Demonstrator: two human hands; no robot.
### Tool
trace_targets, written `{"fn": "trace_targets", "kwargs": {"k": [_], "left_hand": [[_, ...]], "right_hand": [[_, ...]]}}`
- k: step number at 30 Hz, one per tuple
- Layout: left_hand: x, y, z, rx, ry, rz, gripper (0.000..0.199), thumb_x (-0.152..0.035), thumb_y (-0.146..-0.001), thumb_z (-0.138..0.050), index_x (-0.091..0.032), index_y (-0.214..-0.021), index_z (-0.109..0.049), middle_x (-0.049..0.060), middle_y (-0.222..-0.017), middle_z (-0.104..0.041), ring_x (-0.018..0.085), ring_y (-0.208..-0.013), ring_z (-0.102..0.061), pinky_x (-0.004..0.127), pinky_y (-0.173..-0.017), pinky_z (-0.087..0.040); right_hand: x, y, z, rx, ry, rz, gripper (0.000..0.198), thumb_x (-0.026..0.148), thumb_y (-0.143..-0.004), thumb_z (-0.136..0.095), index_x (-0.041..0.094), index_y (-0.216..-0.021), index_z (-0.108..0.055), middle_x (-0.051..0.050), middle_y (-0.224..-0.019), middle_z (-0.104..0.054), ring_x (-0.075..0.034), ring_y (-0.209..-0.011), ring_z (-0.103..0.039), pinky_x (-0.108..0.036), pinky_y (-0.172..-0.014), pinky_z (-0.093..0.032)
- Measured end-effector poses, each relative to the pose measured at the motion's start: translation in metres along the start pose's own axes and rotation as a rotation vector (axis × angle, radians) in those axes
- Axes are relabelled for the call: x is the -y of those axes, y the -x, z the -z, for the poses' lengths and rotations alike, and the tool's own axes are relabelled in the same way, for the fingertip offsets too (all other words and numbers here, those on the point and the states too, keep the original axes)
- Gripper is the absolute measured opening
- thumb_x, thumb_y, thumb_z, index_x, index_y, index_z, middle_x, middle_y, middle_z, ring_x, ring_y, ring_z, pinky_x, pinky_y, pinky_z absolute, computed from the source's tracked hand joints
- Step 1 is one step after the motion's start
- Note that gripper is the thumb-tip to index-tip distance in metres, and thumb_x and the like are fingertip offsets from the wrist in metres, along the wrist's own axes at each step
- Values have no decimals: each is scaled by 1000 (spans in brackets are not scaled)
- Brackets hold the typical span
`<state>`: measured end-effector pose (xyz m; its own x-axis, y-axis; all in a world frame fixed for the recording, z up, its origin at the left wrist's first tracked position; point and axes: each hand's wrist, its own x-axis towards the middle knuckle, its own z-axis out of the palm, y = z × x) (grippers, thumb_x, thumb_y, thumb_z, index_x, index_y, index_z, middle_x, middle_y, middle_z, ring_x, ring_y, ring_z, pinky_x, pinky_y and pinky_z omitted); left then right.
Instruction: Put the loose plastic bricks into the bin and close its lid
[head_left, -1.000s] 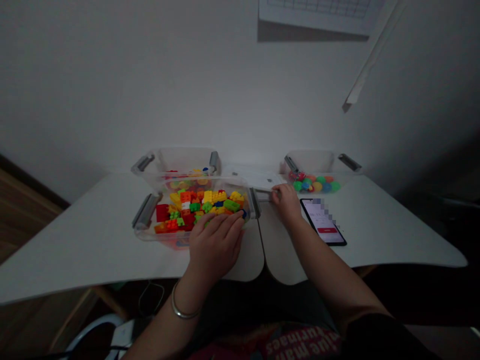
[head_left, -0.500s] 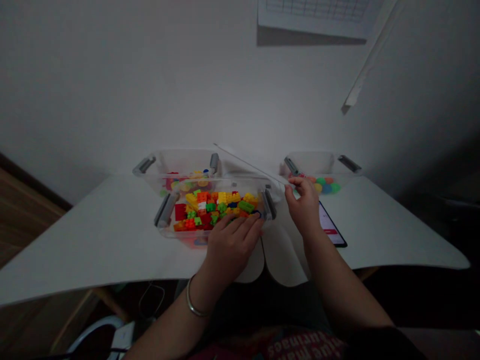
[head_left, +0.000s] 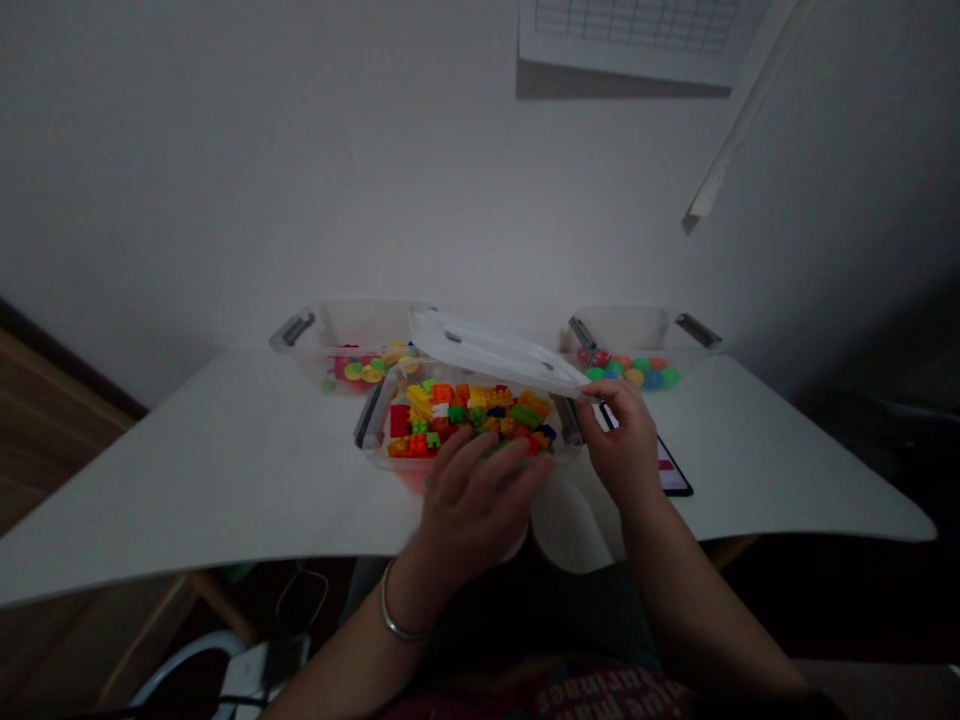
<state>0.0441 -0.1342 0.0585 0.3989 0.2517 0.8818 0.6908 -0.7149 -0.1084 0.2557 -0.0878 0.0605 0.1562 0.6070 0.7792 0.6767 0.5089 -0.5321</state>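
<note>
A clear plastic box (head_left: 390,462) with grey side latches stands in front of me, filled with colourful toy building bricks (head_left: 457,412). Over its near rim lies my left hand (head_left: 484,490), fingers spread and slightly blurred; whether they touch the bricks I cannot tell. My right hand (head_left: 619,425) pinches the near right corner of a translucent white lid (head_left: 502,352). The lid is tilted above the back of the box, its left end higher than its right.
Behind on the left stands another clear box (head_left: 360,325) with colourful pieces. A third box (head_left: 637,330) at the back right contains coloured balls (head_left: 651,372). A phone (head_left: 675,475) lies on the white table (head_left: 247,470) beside my right wrist. The wall (head_left: 375,180) rises behind.
The brick box has shifted to the right. The lid has turned from edge-on to showing its broad face and now hangs over the box's back. My left hand has lifted and spread its fingers.
</note>
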Motion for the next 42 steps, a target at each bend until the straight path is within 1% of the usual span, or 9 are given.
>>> {"fn": "trace_targets", "kwargs": {"k": [3,7,15,21,27,30,33,37,42], "left_hand": [[24,8,12,-163,-113,143,61,-15,-82,-69,-28,-139,-53,12,-146,-52,31,-140,-43,51,-115,-38],[56,12,23,-73,-31,450,73,-24,-89,-64,-25,-155,-30,19,-158,-37,35,-147,-36,60,-118,-31],[73,18,32,-34,228,772,37,-22,-90,-63,-28,-126,-63,9,-143,-60,27,-131,-58,49,-108,-50],[74,17,37,-171,236,807,23,-15,-87,-65,-26,-106,-68,7,-142,-62,26,-134,-56,51,-115,-43],[68,7,42,-327,261,713,24,-17,-86,-66,-25,-109,-66,6,-133,-67,26,-128,-60,49,-113,-46],[65,3,41,-380,319,736,45,-25,-89,-68,-27,-133,-55,8,-134,-66,26,-127,-61,50,-112,-48],[66,0,39,-362,388,779,55,-34,-97,-57,-33,-149,-38,7,-136,-65,24,-127,-61,46,-111,-49],[70,-3,39,-302,407,752,51,-37,-95,-60,-32,-145,-49,6,-152,-51,28,-139,-50,48,-118,-40],[78,0,39,-255,400,881,54,-34,-91,-63,-33,-145,-52,6,-153,-50,30,-139,-48,57,-120,-35]], "right_hand": [[7,1,4,15,46,59,4,27,-90,-58,25,-88,-61,-3,-87,-68,-22,-87,-63,-41,-81,-50],[16,3,7,50,76,143,5,23,-89,-58,26,-87,-62,-2,-85,-70,-22,-85,-64,-41,-80,-49],[32,8,10,70,97,311,10,18,-91,-60,27,-94,-63,0,-87,-71,-21,-86,-65,-45,-91,-50],[28,5,13,-20,53,317,19,18,-89,-63,30,-103,-64,-3,-97,-72,-23,-95,-68,-46,-90,-54],[15,-1,15,1,42,194,31,24,-91,-55,30,-121,-63,-8,-129,-67,-27,-122,-62,-54,-104,-48],[11,-6,12,-3,28,142,29,28,-93,-53,29,-120,-63,-9,-124,-69,-27,-120,-63,-54,-105,-48],[14,-12,5,-68,-92,11,32,34,-93,-56,27,-125,-56,-11,-120,-70,-25,-111,-68,-49,-94,-55],[21,-21,-4,-140,-315,-150,43,40,-92,-57,27,-130,-40,-10,-108,-72,-21,-92,-73,-35,-73,-59],[19,-30,-4,45,-281,-313,39,43,-84,-64,23,-116,-52,-6,-90,-74,-18,-71,-68,-32,-60,-54]]}}
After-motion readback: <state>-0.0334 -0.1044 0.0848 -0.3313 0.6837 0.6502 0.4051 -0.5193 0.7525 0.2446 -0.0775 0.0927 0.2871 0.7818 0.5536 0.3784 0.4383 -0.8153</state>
